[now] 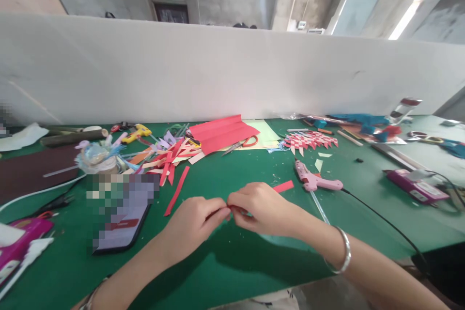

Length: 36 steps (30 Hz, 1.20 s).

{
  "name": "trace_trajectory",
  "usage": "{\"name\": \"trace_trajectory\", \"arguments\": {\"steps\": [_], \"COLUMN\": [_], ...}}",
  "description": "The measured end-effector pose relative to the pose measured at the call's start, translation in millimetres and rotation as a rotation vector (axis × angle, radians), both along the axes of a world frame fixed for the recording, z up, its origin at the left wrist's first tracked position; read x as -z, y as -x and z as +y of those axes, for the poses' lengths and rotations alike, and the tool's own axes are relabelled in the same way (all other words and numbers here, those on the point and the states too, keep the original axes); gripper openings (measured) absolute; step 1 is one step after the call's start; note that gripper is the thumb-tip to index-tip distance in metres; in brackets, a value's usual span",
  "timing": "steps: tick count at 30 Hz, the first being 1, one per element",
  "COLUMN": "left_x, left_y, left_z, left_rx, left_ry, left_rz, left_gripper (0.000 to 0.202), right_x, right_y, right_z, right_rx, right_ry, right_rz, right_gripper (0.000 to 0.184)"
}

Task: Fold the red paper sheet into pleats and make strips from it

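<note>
My left hand point(203, 218) and my right hand point(257, 207) meet fingertip to fingertip over the near middle of the green table point(232, 278). Both are closed in a pinch, and whatever sits between the fingers is too small and hidden to name. Just behind my right hand lies a red paper strip point(284, 186), partly covered by it. Another red strip point(177, 191) rests on the table beyond my left hand. To the right of my right hand is a pink hot glue gun point(316, 177), with a clear glue stick under its body.
Red paper sheets point(221, 133) and orange-handled scissors point(241, 145) lie at the back, beside a heap of paper strips point(172, 157). A woven red-and-white paper piece point(308, 142) is farther right. A phone point(125, 223) lies left; a white partition point(232, 72) stands behind.
</note>
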<state>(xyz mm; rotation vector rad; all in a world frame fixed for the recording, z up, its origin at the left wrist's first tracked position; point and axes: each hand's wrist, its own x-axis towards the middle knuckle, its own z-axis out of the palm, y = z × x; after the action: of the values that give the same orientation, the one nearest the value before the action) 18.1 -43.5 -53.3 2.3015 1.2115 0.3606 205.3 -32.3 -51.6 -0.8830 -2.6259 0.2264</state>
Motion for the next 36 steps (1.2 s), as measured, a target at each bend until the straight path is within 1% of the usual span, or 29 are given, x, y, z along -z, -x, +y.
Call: {"name": "trace_trajectory", "arguments": {"steps": [2, 4, 7, 12, 16, 19, 21, 22, 23, 24, 25, 27, 28, 30, 32, 34, 36], "left_x": [1.2, 0.5, -2.4, -6.8, -7.0, -6.2, -7.0, -8.1, -9.7, -11.6, -13.5, -16.9, -17.8, -17.4, -14.1, -8.7, -2.5], "left_y": [-2.1, -1.6, 4.0, 23.7, 43.4, 53.4, 54.6, 53.5, 51.6, 49.2, 46.7, 42.7, 41.5, 39.7, 36.4, 29.2, 18.8], "left_z": [-1.5, -3.8, -6.0, -3.7, -5.7, -11.0, -13.7, -14.3, -14.4, -14.0, -13.2, -11.2, -10.5, -9.9, -11.2, -13.9, -17.0], "left_rx": [-0.022, -0.022, -0.041, -0.088, -0.145, -0.161, -0.155, -0.145, -0.131, -0.114, -0.098, -0.065, -0.046, -0.004, 0.031, 0.063, 0.109], "left_ry": [0.130, 0.237, 0.306, 0.300, 0.250, 0.211, 0.201, 0.198, 0.192, 0.188, 0.183, 0.168, 0.149, 0.058, -0.114, -0.311, -0.464], "left_rz": [-0.076, -0.113, -0.133, -0.096, -0.041, -0.008, 0.028, 0.053, 0.078, 0.104, 0.125, 0.155, 0.167, 0.198, 0.233, 0.261, 0.291], "left_gripper": [0.042, 0.042, 0.040, 0.040, 0.042, 0.043, 0.043, 0.043, 0.043, 0.043, 0.043, 0.042, 0.042, 0.041, 0.036, 0.029, 0.028], "right_x": [5.4, 8.8, 11.8, 21.8, 31.0, 29.5, 23.0, 18.8, 14.3, 10.0, 6.4, 1.7, 0.7, 1.0, 2.8, 4.5, 5.1], "right_y": [4.6, 3.8, -4.7, -32.0, -60.4, -76.8, -78.5, -75.7, -70.7, -64.1, -56.5, -41.7, -35.7, -27.6, -22.7, -17.9, -11.6], "right_z": [-1.1, -0.6, 3.5, 15.3, 24.2, 28.7, 27.3, 24.8, 21.1, 16.7, 11.9, 3.5, 0.5, -2.5, -2.8, -2.3, -2.2], "right_rx": [0.049, 0.062, 0.063, 0.106, 0.180, 0.304, 0.414, 0.441, 0.423, 0.355, 0.254, 0.063, 0.008, -0.037, -0.030, -0.030, -0.047], "right_ry": [0.018, 0.050, 0.109, 0.221, 0.260, 0.209, 0.138, 0.116, 0.113, 0.121, 0.144, 0.184, 0.196, 0.233, 0.279, 0.313, 0.328], "right_rz": [0.044, 0.073, 0.120, 0.195, 0.211, 0.206, 0.245, 0.280, 0.311, 0.322, 0.293, 0.141, 0.069, -0.028, -0.061, -0.063, -0.055], "right_gripper": [0.013, 0.014, 0.011, 0.010, 0.012, 0.013, 0.015, 0.016, 0.017, 0.017, 0.018, 0.026, 0.023, 0.024, 0.026, 0.023, 0.022]}}
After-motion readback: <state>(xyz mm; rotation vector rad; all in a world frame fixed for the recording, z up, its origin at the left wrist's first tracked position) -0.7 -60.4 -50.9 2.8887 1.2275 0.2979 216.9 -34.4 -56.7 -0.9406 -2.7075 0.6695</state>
